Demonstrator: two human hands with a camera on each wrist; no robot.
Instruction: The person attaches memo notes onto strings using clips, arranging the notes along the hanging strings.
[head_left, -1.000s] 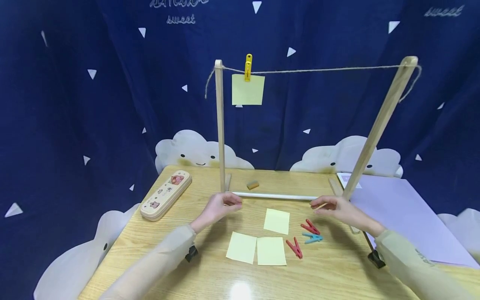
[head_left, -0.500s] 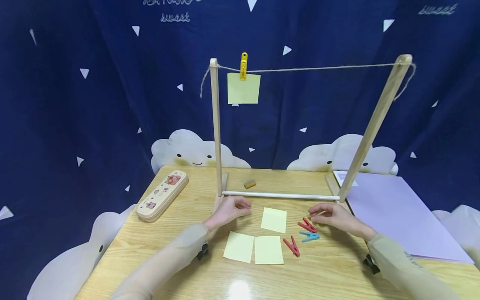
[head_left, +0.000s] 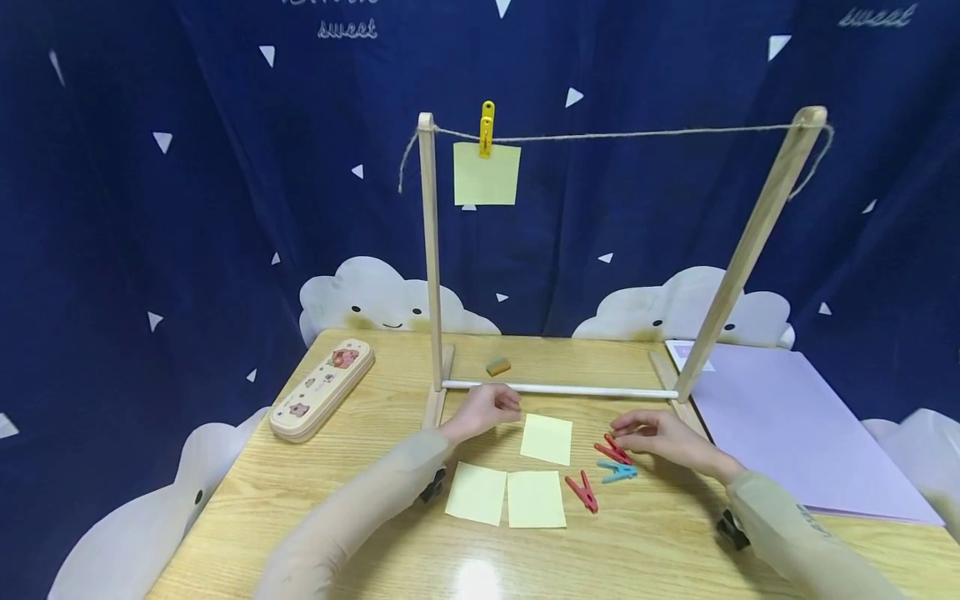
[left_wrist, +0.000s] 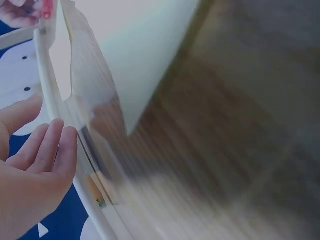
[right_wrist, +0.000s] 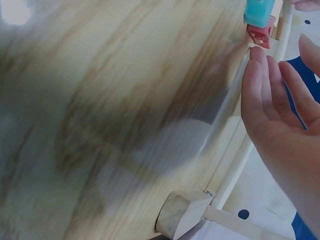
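My left hand hovers just left of the upper yellow sticky note, its fingers relaxed and holding nothing. In the left wrist view that hand shows its palm and loosely bent fingers. My right hand is at the far red clothespin; its fingertips are close to the clothespin, and contact cannot be told. The right wrist view shows the relaxed fingers just short of the red clothespin. A blue clothespin and another red clothespin lie nearer me.
Two more sticky notes lie side by side in front. A wooden frame carries a string, where a yellow clothespin holds a sticky note. A pencil case, an eraser and a purple folder surround it.
My left hand has moved right, toward the upper sticky note. My right hand has come down and slightly left to the far red clothespin. The head view has shifted a little.
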